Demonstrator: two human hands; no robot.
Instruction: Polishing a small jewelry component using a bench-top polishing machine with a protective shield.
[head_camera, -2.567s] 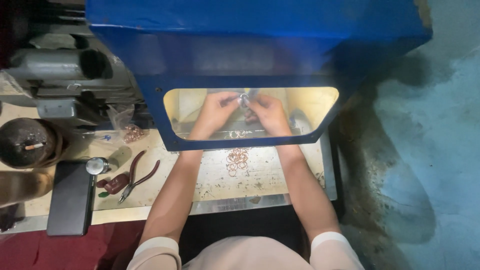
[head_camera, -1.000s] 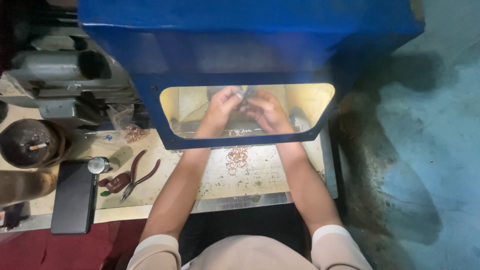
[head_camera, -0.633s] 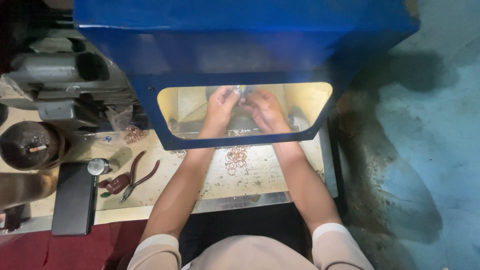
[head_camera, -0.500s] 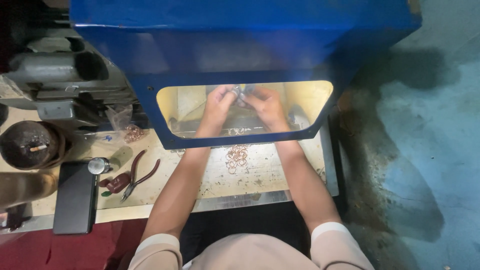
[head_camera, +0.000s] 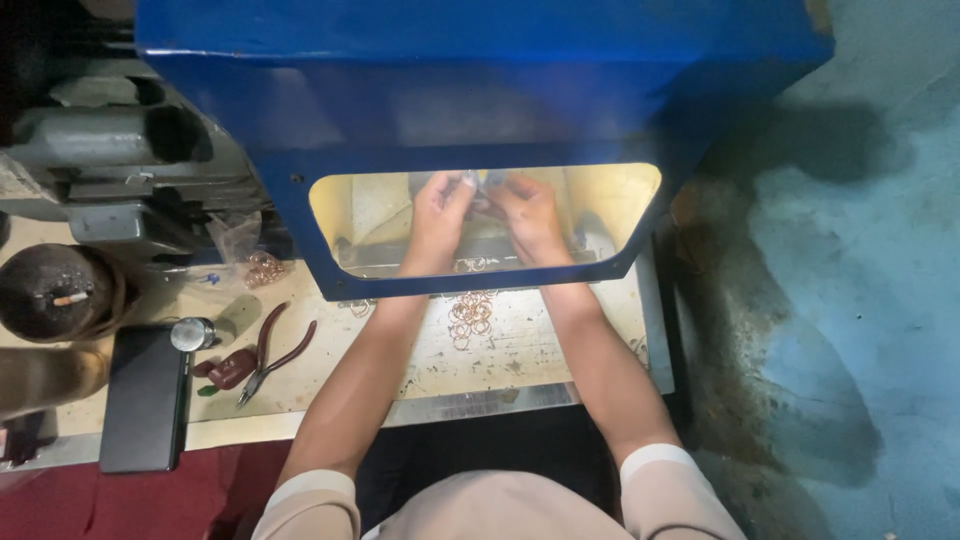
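Fingers of both hands — left hand (head_camera: 437, 210), right hand (head_camera: 530, 215) — pinch one small metal piece (head_camera: 478, 182) inside the blue hood's (head_camera: 480, 90) lit window. Close to hidden machinery, a slip could nick fingertips or drop it among the copper rings (head_camera: 472, 312) on the bench (head_camera: 530, 350).

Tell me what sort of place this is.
Probably a small metal or jewellery workshop. Both hands, left hand and right hand, work inside a lit blue machine hood; copper-coloured wire rings lie on the worn bench, with red-handled pliers nearby.
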